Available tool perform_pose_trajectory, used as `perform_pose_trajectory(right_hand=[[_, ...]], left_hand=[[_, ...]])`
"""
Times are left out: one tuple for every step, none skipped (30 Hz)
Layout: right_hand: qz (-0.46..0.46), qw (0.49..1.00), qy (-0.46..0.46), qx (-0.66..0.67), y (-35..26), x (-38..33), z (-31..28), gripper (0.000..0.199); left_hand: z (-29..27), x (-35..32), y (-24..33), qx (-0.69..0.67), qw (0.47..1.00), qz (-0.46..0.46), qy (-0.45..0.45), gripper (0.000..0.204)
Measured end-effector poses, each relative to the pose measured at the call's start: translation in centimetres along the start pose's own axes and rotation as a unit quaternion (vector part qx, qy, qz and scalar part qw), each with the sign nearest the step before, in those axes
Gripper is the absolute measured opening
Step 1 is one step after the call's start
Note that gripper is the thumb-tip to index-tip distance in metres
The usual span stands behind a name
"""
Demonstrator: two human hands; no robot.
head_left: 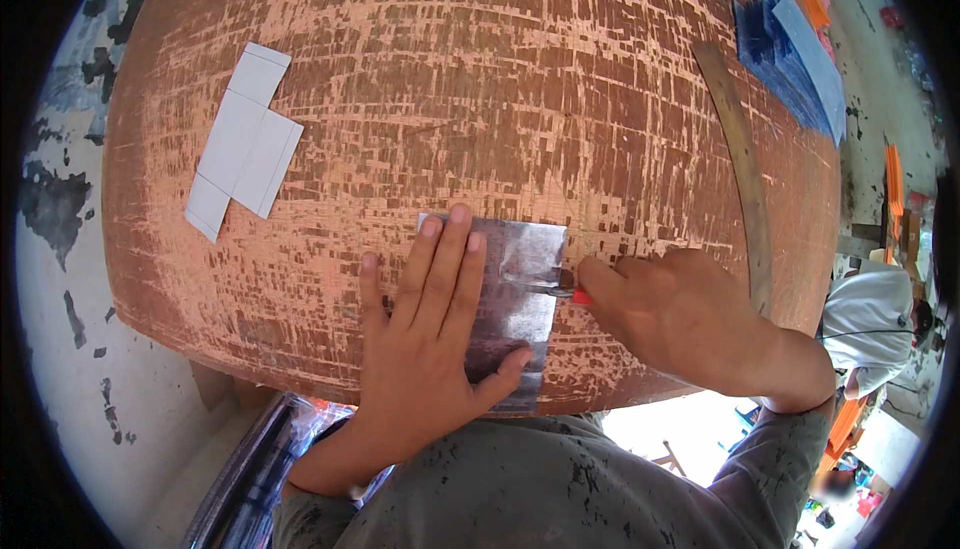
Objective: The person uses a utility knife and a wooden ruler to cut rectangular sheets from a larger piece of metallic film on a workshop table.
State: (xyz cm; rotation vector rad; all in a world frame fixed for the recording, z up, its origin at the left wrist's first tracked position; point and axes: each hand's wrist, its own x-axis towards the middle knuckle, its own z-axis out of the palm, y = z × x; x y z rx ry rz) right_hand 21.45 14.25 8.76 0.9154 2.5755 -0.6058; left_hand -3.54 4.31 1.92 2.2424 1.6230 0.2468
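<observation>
A dark, shiny rectangular sheet (515, 339) lies near the table's front edge. My left hand (420, 329) presses flat on its left part with fingers stretched out and the thumb across its lower part. My right hand (680, 309) is closed around a small tool (550, 291) with a metal tip and a bit of red handle showing. The tip is over the sheet's right edge; most of the tool is hidden in the fist, so its exact kind is unclear.
On the worn brown table (430, 69), a white cut-out paper pattern (245, 139) lies at left. A long flat wooden strip (738, 169) lies at right, below stacked blue sheets (790, 59). A person in white clothing (868, 319) is beyond the right edge.
</observation>
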Motion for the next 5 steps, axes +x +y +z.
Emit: perform_pose_trajectory(right_hand=[[0.0,1.0,-0.002,0.001,0.14,-0.14,0.01,0.018],[0.003,1.0,-0.007,0.006,0.25,-0.32,-0.01,0.019],[0.006,1.0,-0.012,0.011,0.32,-0.45,-0.04,0.019],[0.009,1.0,-0.018,0.01,0.36,-0.55,-0.1,0.02],[0.011,1.0,-0.023,0.009,0.39,-0.61,-0.23,0.021]], left_hand=[[0.0,-0.05,-0.01,-0.001,1.0,0.0,-0.001,0.103],[0.02,-0.05,-0.07,-0.002,1.0,0.001,0.0,0.103],[0.06,-0.04,-0.09,-0.002,1.0,0.003,0.002,0.103],[0.12,-0.02,-0.07,-0.001,1.0,0.002,0.002,0.104],[0.11,-0.03,-0.01,0.0,1.0,0.001,0.003,0.104]])
